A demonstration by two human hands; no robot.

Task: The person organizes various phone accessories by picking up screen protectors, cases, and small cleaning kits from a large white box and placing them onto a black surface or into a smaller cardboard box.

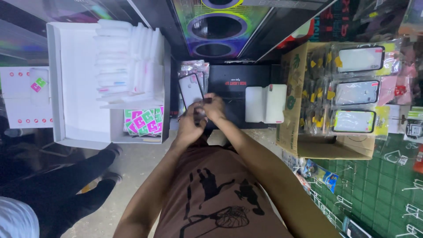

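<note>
Over the black box (238, 83) | tight between white tray (79, 119) and carton (293, 132) | left hand (190, 125) grips phone (191, 89), sticking up | right hand (214, 108) pinches its lower edge

Phone (191, 89) held in both hands (200, 117) above flat box (240, 83); open tray (79, 110) of packets at left, cardboard carton (293, 110) of 3 packaged protectors (357, 90) at right.

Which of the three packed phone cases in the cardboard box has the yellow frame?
The lowest one, nearest the person. Its rim is yellow-green; the top case has a reddish rim and the middle case a dark one.
</note>
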